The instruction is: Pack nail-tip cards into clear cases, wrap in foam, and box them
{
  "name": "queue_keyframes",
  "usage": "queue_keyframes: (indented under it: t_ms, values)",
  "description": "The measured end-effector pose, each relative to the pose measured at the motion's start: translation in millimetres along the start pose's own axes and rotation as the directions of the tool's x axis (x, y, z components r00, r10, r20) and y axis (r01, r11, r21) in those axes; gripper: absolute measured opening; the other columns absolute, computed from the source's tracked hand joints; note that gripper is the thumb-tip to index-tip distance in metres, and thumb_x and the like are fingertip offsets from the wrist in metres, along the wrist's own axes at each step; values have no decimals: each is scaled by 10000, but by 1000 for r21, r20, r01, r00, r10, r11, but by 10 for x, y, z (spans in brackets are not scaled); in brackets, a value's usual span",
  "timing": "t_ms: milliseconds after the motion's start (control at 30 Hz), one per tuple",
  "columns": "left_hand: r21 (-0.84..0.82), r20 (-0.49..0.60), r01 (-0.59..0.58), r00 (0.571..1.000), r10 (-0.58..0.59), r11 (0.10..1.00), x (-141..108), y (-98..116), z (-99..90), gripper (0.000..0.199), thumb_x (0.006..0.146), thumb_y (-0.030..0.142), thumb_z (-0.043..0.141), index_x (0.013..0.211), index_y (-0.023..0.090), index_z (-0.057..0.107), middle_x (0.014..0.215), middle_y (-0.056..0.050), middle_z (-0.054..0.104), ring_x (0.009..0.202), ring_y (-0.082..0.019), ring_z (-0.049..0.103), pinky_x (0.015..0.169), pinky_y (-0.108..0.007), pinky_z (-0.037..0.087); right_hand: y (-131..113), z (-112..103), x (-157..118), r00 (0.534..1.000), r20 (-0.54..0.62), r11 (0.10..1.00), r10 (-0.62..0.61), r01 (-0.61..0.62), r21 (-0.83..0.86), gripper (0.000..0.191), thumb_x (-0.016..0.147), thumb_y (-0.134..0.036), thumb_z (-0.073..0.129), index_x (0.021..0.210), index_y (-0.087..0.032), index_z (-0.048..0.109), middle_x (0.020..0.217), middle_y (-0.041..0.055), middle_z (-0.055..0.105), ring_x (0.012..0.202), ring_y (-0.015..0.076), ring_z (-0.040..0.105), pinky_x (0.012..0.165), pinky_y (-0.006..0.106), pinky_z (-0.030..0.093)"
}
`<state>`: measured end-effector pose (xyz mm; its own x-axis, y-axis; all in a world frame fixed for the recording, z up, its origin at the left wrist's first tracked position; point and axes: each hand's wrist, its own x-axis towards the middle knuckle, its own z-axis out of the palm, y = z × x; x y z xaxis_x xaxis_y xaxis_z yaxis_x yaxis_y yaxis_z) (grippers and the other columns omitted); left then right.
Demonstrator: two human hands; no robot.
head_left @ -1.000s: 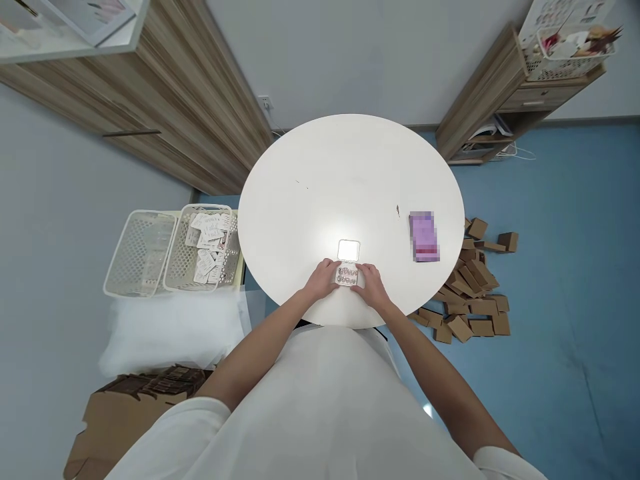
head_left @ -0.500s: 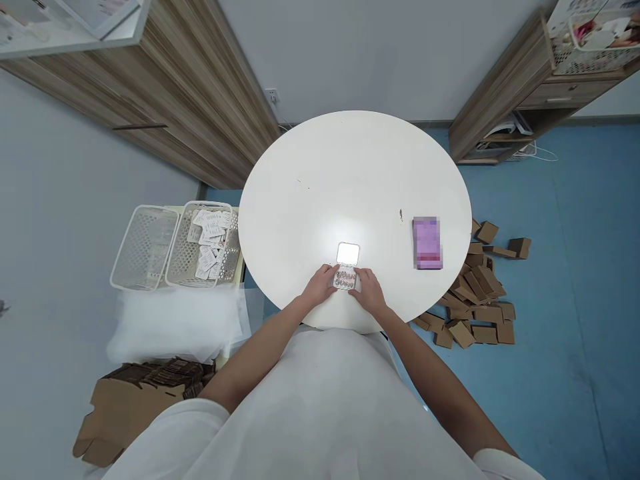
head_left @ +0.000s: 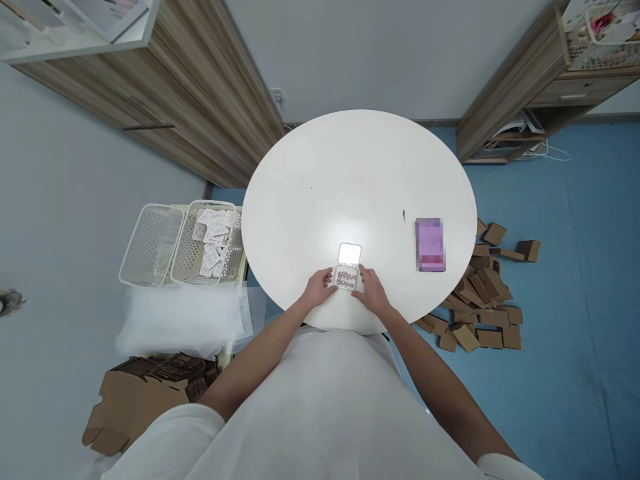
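Observation:
A small clear plastic case [head_left: 346, 278] lies on the white table in front of me, its lid raised at the far side. The lid [head_left: 349, 254] shines bright with reflected light. Rows of tiny pinkish pieces fill the case, too small to name surely. My left hand [head_left: 320, 288] is at the left edge of the case, fingers apart and curved towards it. On the opposite side, my right hand [head_left: 373, 292] has its thumb by the near right corner and its fingers spread along the edge. Neither hand is closed round the case.
A purple, pixelated rectangular item [head_left: 431, 245] lies on the right of the oval table [head_left: 360, 167]. Small brown boxes [head_left: 483, 290] are heaped on the floor. Left are white baskets [head_left: 203, 243], one with printed cards, a translucent white stack [head_left: 185, 320] and flattened cardboard [head_left: 135, 407].
My fingers have loosened and spread away from the sides of the case, so more of it shows. The lid stays raised. The whole view has shifted slightly.

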<state>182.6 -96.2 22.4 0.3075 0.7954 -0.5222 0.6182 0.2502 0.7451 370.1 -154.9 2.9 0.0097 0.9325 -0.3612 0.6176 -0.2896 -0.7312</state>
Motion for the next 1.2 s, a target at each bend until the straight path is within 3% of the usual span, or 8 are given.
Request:
queue_keyframes:
  t_ms: [233,467,633,800,933,1100,1200]
  values:
    - [-183,-44,77,995,-86,980,-66,-31,9,414,736,209,569,1145,166,524,1012,-72,574,887,-146,547,876,-326,427,-20,-25,2,1000,-2,999,28,-28,25,822,648,-284,640,1340,-252,196,1082,64,440,960,219,490,798,370,446]
    - [-132,29,19,999,-15,991,-12,-4,90,415,700,141,558,1109,208,564,1001,-44,565,838,-143,520,813,-310,435,-80,21,30,999,-31,996,40,-42,-72,695,658,-230,615,1283,-237,311,1068,74,451,1017,257,451,831,391,423]
    - [-285,26,90,996,-86,954,-52,19,45,457,700,130,560,1155,161,525,1041,-73,552,842,-128,526,816,-293,432,-232,63,-74,996,-65,997,67,-68,-21,650,678,-173,570,1275,-207,314,1079,86,452,913,221,502,814,393,438]
    - [-404,-2,6,1000,-8,915,-269,32,-145,405,725,192,574,1127,166,532,1087,-97,547,853,-136,544,774,-295,452,-501,100,-318,990,-132,979,52,-25,201,666,693,-168,555,1295,-245,282,1094,70,439,738,138,529,759,358,485]
    - [-470,-2,-78,996,88,879,-503,75,-360,409,735,246,591,1129,169,516,944,-71,600,817,-134,564,775,-308,454,-754,117,-491,979,-202,956,11,49,288,660,681,-202,583,1281,-272,319,1068,46,445,700,113,528,755,358,495]
    - [-588,108,-42,986,130,807,-707,77,-626,462,693,311,659,1114,179,521,920,-62,608,800,-129,580,771,-322,471,-980,154,-654,967,-250,898,-44,147,415,692,653,-248,627,1281,-286,340,1089,48,448,710,107,532,727,346,504]
    - [-645,154,-7,978,139,764,-786,53,-743,475,640,315,712,1065,175,551,920,-62,603,786,-118,581,770,-313,474,-1050,171,-733,967,-255,816,-5,152,558,737,633,-298,662,1292,-289,332,1135,52,450,743,109,542,737,339,501]
